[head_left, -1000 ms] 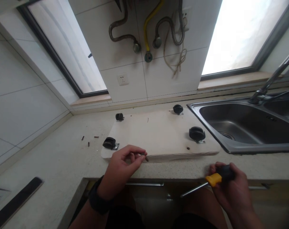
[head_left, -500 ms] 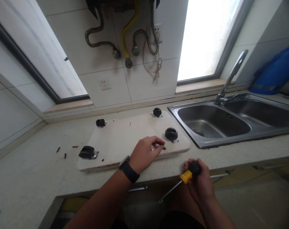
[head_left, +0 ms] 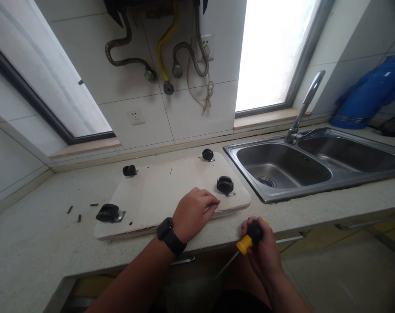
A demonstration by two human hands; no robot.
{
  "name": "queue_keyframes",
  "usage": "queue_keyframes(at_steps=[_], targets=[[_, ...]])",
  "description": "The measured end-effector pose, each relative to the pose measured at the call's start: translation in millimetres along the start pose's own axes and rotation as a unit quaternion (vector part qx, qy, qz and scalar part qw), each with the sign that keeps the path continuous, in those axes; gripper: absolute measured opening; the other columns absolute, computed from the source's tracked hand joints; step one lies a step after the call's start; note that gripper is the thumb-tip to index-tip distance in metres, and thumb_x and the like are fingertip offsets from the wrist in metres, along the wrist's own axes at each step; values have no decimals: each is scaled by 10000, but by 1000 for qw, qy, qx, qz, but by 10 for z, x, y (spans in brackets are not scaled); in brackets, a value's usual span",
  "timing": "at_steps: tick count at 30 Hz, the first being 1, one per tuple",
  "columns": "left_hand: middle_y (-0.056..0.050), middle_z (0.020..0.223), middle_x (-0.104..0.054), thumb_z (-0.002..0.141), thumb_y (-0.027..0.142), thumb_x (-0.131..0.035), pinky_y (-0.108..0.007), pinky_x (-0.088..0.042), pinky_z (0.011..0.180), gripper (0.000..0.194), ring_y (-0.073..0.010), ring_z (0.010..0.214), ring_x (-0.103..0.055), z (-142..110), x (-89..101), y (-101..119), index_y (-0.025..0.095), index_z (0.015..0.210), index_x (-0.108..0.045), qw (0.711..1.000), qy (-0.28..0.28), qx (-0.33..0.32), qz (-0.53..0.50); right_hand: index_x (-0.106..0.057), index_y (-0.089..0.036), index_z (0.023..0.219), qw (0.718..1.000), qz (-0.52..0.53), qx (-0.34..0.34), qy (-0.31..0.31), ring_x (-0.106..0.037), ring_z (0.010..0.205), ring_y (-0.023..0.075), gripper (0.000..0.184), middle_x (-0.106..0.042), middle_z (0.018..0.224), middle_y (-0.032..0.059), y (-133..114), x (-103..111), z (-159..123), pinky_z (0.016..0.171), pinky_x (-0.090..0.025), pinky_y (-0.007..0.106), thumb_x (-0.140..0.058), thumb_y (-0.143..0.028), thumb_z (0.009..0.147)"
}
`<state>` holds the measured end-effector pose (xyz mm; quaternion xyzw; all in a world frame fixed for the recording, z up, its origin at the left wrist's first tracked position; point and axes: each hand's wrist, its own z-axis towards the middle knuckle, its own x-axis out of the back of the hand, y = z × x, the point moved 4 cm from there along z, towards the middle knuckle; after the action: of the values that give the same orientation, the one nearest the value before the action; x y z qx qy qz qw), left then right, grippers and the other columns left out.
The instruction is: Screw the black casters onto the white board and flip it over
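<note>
Four black casters (head_left: 225,185): from the head view, we see them wheels up on the white board (head_left: 174,189), one near each corner.
White board: we have it lying flat on the counter (head_left: 54,243).
Left hand (head_left: 195,213): we rest it over the board's near edge, fingertips drawn together by the near right caster; we cannot tell whether they grip anything.
Right hand (head_left: 267,250): in front of the board's right end, we grip the yellow-and-black screwdriver (head_left: 249,240), shaft slanting down.
Brown pegs (head_left: 70,209): we count three left of the board.
Sink (head_left: 279,167): just right of the board.
</note>
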<state>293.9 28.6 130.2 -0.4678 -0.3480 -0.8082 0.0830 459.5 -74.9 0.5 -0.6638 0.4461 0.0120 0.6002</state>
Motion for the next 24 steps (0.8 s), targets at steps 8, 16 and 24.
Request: queue_keyframes(at_steps=[8,16,24], targets=[[-103,1163,-745,978,233,-647,-480,-531,910,240,-298,1092,-597,-83,-22,72,220,1157,-806,992,-8,-49,118,-584,-230,814,1000,-4,6,-10,-407,457,85,379,-570,615,-39,-6,3,-2,345,-295,171,-660,-598,866],[-118,1262,-713,939,220,-683,-530,-538,939,383,-331,1151,-587,-231,-35,112,233,1320,-713,985,11,-60,160,-583,-230,818,1000,-8,2,-5,-371,435,75,374,-569,625,-46,6,-5,-5,330,-267,170,-650,-593,878],[-68,918,-741,902,65,-590,-386,-518,734,264,-225,839,-619,-764,-182,49,196,1107,-692,975,126,-174,63,-593,-241,846,1000,20,6,7,-422,498,80,374,-599,650,-38,-150,102,31,375,-340,153,-718,-592,825]])
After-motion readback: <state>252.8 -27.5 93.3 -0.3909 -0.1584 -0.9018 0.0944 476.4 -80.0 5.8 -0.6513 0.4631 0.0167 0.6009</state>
